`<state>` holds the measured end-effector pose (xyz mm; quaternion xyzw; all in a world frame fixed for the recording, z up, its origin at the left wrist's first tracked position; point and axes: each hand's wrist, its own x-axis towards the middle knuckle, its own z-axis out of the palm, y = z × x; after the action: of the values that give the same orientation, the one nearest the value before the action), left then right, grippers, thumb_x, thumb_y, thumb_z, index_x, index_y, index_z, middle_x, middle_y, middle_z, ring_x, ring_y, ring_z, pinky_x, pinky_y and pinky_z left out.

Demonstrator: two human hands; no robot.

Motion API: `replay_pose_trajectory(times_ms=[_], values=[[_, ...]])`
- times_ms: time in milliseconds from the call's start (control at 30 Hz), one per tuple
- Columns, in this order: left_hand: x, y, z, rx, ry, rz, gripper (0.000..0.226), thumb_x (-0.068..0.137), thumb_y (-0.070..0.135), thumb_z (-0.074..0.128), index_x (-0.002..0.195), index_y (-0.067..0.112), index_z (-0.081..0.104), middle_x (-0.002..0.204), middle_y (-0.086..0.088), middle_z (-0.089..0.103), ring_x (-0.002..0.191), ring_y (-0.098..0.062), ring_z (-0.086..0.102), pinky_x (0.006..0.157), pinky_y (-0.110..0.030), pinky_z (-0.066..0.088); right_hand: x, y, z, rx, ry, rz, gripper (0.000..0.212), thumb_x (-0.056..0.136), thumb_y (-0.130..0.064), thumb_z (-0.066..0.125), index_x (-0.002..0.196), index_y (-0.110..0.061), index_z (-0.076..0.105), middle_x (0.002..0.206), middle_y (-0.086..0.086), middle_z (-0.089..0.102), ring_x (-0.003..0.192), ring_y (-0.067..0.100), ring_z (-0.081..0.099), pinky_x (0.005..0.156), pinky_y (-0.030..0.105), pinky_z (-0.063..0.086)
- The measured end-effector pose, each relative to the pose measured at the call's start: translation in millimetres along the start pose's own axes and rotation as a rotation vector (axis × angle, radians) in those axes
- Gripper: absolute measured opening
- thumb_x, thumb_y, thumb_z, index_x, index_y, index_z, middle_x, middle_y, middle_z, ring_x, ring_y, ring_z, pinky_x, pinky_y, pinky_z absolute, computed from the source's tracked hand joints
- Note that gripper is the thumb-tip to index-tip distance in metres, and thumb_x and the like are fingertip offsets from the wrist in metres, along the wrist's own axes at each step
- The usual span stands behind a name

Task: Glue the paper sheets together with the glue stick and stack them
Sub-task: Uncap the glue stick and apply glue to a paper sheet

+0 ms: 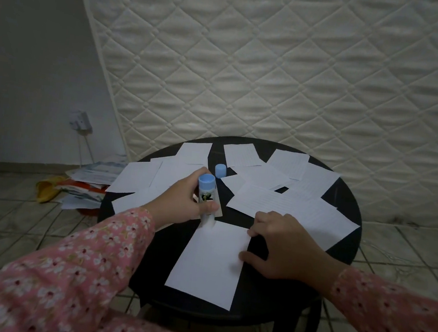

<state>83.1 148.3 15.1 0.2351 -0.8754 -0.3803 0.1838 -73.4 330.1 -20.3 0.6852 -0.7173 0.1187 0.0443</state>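
Glue stick [206, 201] gripped in left hand [184, 197], tip at near sheet's [211, 263] far-left corner (long axis near-far); right hand [282, 248] fingers curled, pinning right edge.

The left hand [184, 198] grips a glue stick [206, 200], tip down on the top edge of a white sheet [209, 263] on the round black worktop [266, 294]. The right hand [287, 248] presses the sheet's right edge. A blue cap [220, 170] stands among scattered sheets [285, 200].
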Motion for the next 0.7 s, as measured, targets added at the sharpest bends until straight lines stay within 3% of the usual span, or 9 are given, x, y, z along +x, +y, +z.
replay_pose_trajectory(times_ms=[100, 200, 300, 467, 700], values=[[-1.4, -2.8, -2.6, -0.004, 0.04, 0.0, 0.03, 0.081, 0.022, 0.074, 0.095, 0.027, 0.047, 0.096, 0.0, 0.061, 0.092, -0.021, 0.062, 0.084, -0.042, 0.053, 0.2, 0.4, 0.4, -0.001, 0.01, 0.0, 0.068, 0.071, -0.072, 0.035, 0.095, -0.019, 0.07, 0.085, -0.006, 0.056, 0.076, 0.013, 0.053, 0.066, 0.029, 0.038], [-4.1, -4.1, -7.7, -0.277, 0.214, -0.047, 0.031, 0.079, 0.019, 0.076, 0.097, 0.02, 0.05, 0.086, -0.005, 0.059, 0.083, -0.03, 0.058, 0.075, -0.043, 0.05, 0.3, 0.1, 3.5, -0.012, 0.021, 0.008, 0.066, 0.071, -0.071, 0.037, 0.095, -0.019, 0.069, 0.086, -0.006, 0.056, 0.076, 0.014, 0.053, 0.067, 0.03, 0.04], [-7.8, -5.1, -15.1, -0.435, 0.328, -0.074, 0.043, 0.064, 0.037, 0.079, 0.095, 0.024, 0.052, 0.08, 0.002, 0.061, 0.079, -0.024, 0.059, 0.07, -0.043, 0.047, -0.2, -0.1, 5.4, 0.004, 0.035, 0.022, 0.063, 0.071, -0.069, 0.04, 0.101, -0.02, 0.066, 0.091, -0.006, 0.057, 0.081, 0.014, 0.054, 0.072, 0.031, 0.042], [-9.4, -3.8, -8.3, -0.374, 0.277, -0.014, 0.027, 0.082, 0.013, 0.073, 0.095, 0.02, 0.05, 0.087, -0.005, 0.056, 0.084, -0.027, 0.056, 0.069, -0.04, 0.048, 1.0, -3.8, 6.5, -0.018, 0.005, 0.028, 0.069, 0.076, -0.062, 0.05, 0.129, -0.019, 0.058, 0.108, -0.002, 0.053, 0.097, 0.018, 0.052, 0.088, 0.034, 0.036], [-10.9, -2.3, -4.6, -0.315, 0.256, 0.01, 0.025, 0.084, 0.013, 0.071, 0.096, 0.02, 0.05, 0.089, -0.006, 0.057, 0.083, -0.023, 0.055, 0.066, -0.034, 0.049, 6.4, -7.5, 1.4, -0.055, -0.032, 0.1, 0.052, 0.084, -0.055, 0.056, 0.128, -0.026, 0.059, 0.11, -0.004, 0.05, 0.106, 0.015, 0.047, 0.107, 0.04, 0.021]])
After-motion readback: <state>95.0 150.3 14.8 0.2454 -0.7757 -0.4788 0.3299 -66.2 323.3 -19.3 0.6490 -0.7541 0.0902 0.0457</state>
